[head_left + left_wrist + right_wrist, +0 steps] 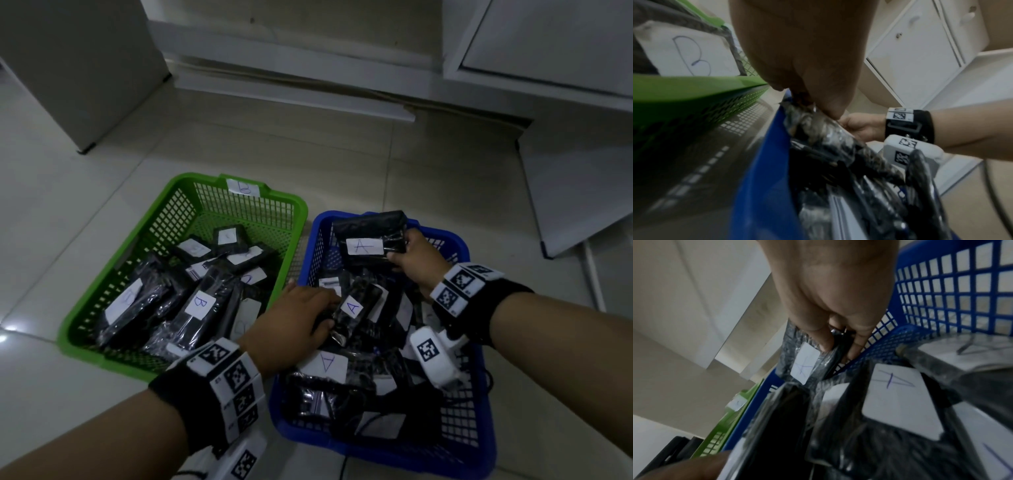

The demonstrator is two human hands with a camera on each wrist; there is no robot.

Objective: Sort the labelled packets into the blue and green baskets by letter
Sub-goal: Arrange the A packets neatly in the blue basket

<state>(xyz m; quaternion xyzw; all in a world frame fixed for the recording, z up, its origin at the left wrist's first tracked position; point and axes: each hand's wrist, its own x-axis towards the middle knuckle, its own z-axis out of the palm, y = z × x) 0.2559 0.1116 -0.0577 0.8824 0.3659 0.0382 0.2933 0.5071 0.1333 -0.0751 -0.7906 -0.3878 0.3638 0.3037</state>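
Both hands are in the blue basket (478, 445) at the lower right of the head view, with the green basket (82, 329) just beside it at the lower left, the two standing on the tiled floor (376, 164). The right hand (416, 260) has its grip closed on the large packet marked A (368, 240), thumb on the front and fingers behind, holding it tilted up against the far wall of the basket. The left hand (291, 318) has a narrow grip pinching the end of the smaller packet marked A (356, 308), which lies on the heap in the middle of the blue basket. The green basket holds packets whose readable labels show B (200, 303). Judging by the letters, both held packets already sit where they belong, so the chief risk is carrying an A across to the green basket by mistake. The wrappers look glossy and slack, so a pinch on the film alone could slip, or snag a neighbouring packet and tip it over the shared rims. Several labels face down or are hidden, which invites misreading.
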